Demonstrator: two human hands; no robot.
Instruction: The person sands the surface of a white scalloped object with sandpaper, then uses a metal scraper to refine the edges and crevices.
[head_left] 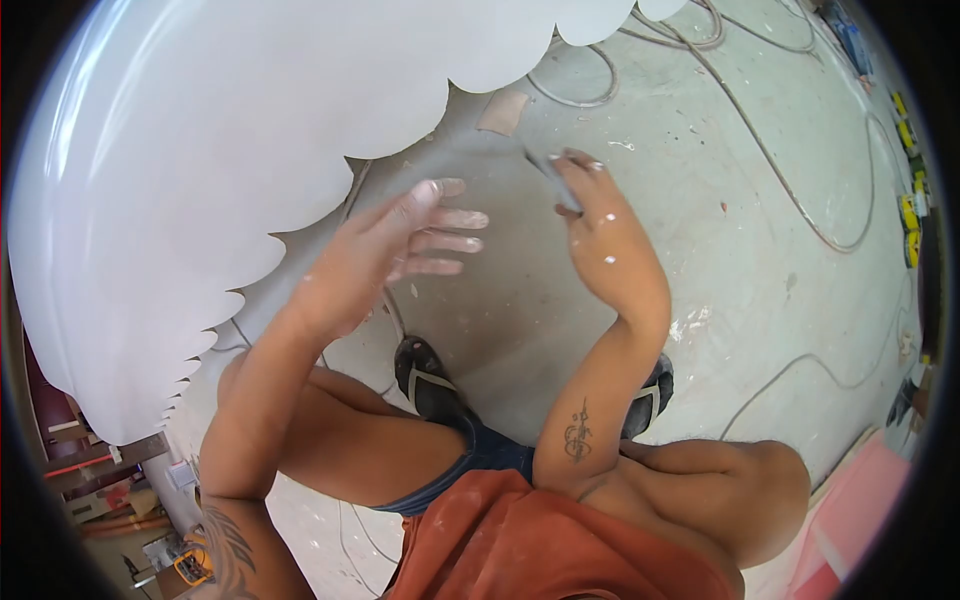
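Note:
My left hand (415,232) is raised over the floor with its fingers spread, dusted white and holding nothing. It is near the scalloped edge of a large, glossy white panel (230,110) that fills the upper left. Between the fingers of my right hand (607,225) is a thin, flat grey piece (553,182), smeared by motion; its exact kind cannot be made out. White specks dot the back of that hand. The grey piece is apart from the panel.
A beige sheet scrap (503,112) lies on the dusty floor (700,260). Hoses (755,135) curl across the upper right. Yellow-and-black items (910,215) line the right edge, with a pink sheet (850,520) below. Tools and timber (125,500) are at lower left.

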